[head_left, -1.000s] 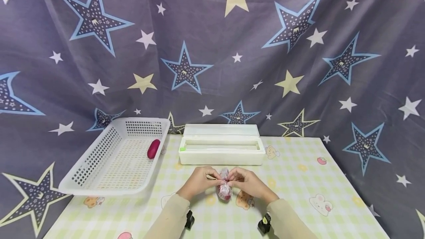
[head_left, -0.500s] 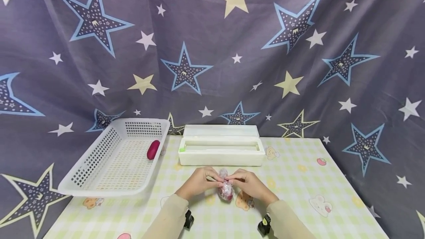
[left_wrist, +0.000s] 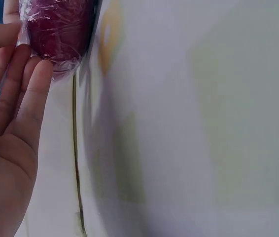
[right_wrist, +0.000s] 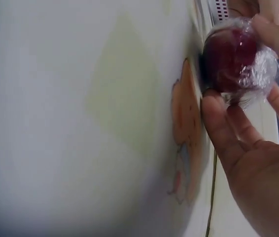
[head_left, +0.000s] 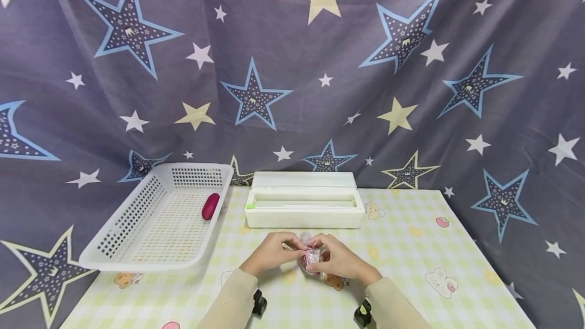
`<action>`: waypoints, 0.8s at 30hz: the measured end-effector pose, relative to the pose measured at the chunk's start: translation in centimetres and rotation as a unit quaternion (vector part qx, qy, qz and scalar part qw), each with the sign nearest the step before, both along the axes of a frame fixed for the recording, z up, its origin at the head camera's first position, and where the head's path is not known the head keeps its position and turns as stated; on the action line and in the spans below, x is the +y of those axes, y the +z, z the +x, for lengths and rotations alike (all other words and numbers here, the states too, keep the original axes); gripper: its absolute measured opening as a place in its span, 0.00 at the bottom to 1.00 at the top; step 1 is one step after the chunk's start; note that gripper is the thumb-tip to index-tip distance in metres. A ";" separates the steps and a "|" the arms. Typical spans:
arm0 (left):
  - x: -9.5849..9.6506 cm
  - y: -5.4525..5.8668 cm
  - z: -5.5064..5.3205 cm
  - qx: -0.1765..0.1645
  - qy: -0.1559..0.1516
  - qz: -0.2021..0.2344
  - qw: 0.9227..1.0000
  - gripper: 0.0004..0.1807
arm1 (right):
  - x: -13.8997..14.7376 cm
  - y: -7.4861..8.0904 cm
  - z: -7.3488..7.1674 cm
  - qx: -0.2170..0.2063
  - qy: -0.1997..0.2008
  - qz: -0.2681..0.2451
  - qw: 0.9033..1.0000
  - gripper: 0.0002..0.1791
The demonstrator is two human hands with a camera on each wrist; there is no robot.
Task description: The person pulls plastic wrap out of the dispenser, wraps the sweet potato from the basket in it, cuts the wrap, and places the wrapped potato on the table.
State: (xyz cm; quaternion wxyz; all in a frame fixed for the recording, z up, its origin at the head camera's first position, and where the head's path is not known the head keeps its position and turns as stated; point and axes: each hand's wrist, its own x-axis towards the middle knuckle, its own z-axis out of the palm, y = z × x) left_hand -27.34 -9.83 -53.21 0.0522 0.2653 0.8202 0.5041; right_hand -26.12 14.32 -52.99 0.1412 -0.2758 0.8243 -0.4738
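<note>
A dark red, rounded oblong thing wrapped in crinkled cling film (head_left: pixel 312 257) lies between both hands at the front middle of the table. My left hand (head_left: pixel 274 253) pinches the film on its left side with thumb and forefinger; the left wrist view shows the other fingers (left_wrist: pixel 40 86) along its end. From the right, my right hand (head_left: pixel 343 260) holds the wrapped thing (right_wrist: pixel 235 59), thumb and fingers on either side of it. Part of the wrapped thing is hidden behind the fingers in the head view.
Behind the hands stands a long white box (head_left: pixel 303 218) with its lid raised and a green tab at its left end. To the left, a white plastic basket (head_left: pixel 151 263) holds one smooth magenta oblong thing (head_left: pixel 210 206). A starry curtain (head_left: pixel 292 105) hangs behind the checked table.
My right hand has shifted from pinching the film at the top to holding the wrapped thing's side, thumb lower. The left hand stays nearly in place.
</note>
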 end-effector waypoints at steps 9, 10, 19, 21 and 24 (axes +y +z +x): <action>-0.4 0.0 0.2 0.016 0.012 0.004 1.000 0.07 | -0.2 0.0 0.0 -0.006 0.013 -0.017 1.000 0.27; -0.5 0.0 0.2 0.019 0.016 0.004 1.000 0.09 | -0.1 0.0 0.1 -0.019 0.017 -0.026 0.999 0.27; -1.3 -0.1 0.1 0.044 0.014 0.009 0.999 0.30 | 1.0 0.5 0.0 -0.087 0.026 -0.080 0.993 0.27; -1.3 0.0 0.2 0.026 -0.018 0.026 0.999 0.30 | 1.2 0.7 -0.1 -0.076 0.027 -0.082 0.993 0.26; -1.2 0.2 0.3 -0.001 -0.050 0.053 0.997 0.30 | 1.5 1.0 -0.1 -0.078 0.032 -0.093 0.992 0.26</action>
